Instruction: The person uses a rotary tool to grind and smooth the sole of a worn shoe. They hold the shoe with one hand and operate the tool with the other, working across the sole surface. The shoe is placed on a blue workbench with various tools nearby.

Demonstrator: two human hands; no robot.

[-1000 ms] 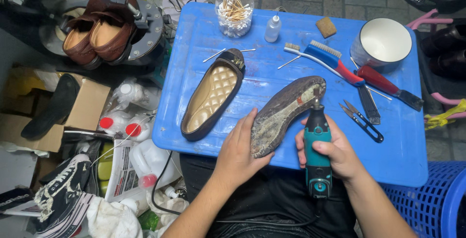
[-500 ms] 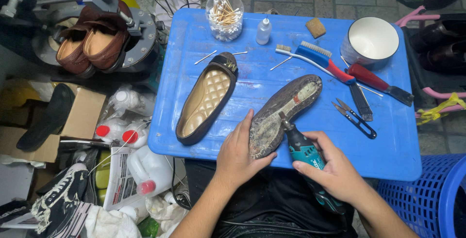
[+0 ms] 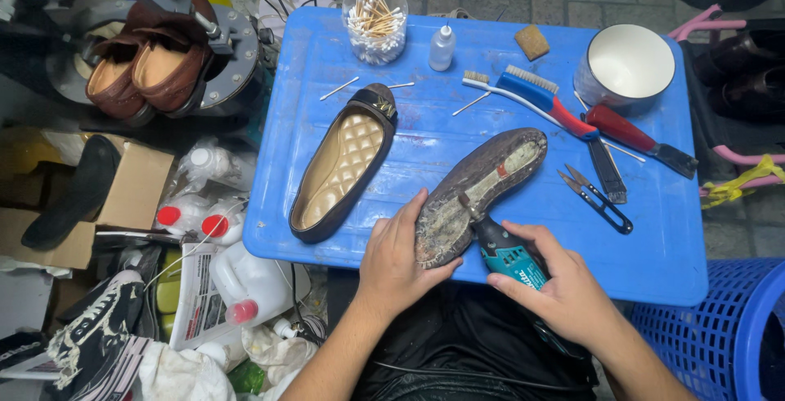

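A worn shoe (image 3: 478, 192) lies sole up on the blue plastic table (image 3: 409, 139), its grey sole scuffed and rough. My left hand (image 3: 396, 258) grips its heel end at the near table edge. My right hand (image 3: 564, 291) holds a teal rotary tool (image 3: 503, 250) tilted low, and the tool's tip touches the sole near the heel. To the left, a black flat shoe (image 3: 343, 164) with a quilted gold insole lies right side up.
At the table's back are a jar of cotton swabs (image 3: 374, 10), a small white bottle (image 3: 441, 47), a brush (image 3: 544, 98), a red-handled knife (image 3: 642, 139), snips (image 3: 597, 201) and a white bowl (image 3: 630, 66). Brown shoes (image 3: 143, 74) sit on a machine at left. A blue basket (image 3: 711, 344) stands right.
My right hand has tilted the rotary tool from upright to a low slant and brought its tip onto the sole near the heel. My left hand stays on the shoe.
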